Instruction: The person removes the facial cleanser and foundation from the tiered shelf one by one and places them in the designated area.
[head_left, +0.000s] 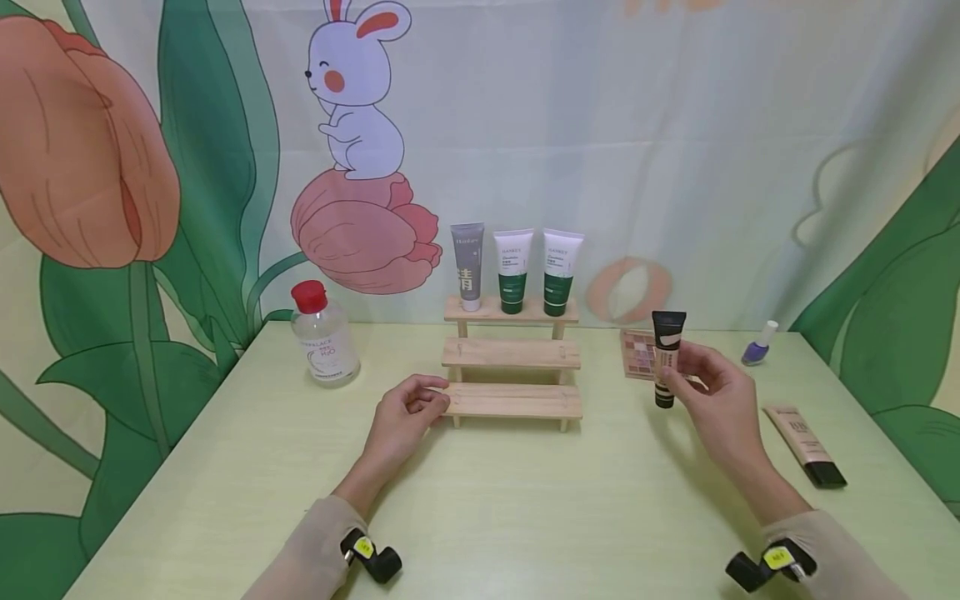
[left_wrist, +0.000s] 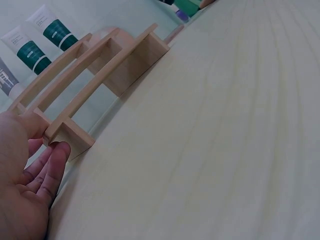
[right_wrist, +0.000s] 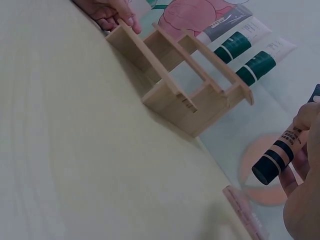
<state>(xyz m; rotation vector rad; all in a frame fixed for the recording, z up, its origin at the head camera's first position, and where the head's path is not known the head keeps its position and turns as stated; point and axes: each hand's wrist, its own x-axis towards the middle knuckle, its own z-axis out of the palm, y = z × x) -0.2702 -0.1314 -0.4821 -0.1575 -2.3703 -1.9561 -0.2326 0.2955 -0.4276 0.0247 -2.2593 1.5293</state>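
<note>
A three-step wooden display rack [head_left: 513, 354] stands on the table. My left hand [head_left: 405, 412] pinches the left end of its lowest step; the left wrist view shows the fingers [left_wrist: 57, 157] at that corner. Three tubes stand on the top step: a grey tube [head_left: 468, 267], a white-and-green tube [head_left: 513, 271] and another white-and-green tube [head_left: 560, 271]. To the right of the rack, my right hand [head_left: 716, 400] holds a small beige-and-black cosmetic tube [head_left: 666, 358] upright, pinched between thumb and fingers. Its lower end shows in the right wrist view.
Behind the held tube lies a pink eyeshadow palette [head_left: 637, 354]. A purple nail polish bottle [head_left: 757, 346] stands at the far right, with a flat BB cream tube [head_left: 806, 446] nearer. At the back left is a clear red-capped bottle [head_left: 326, 337]. A printed curtain [head_left: 510, 108] hangs behind the table.
</note>
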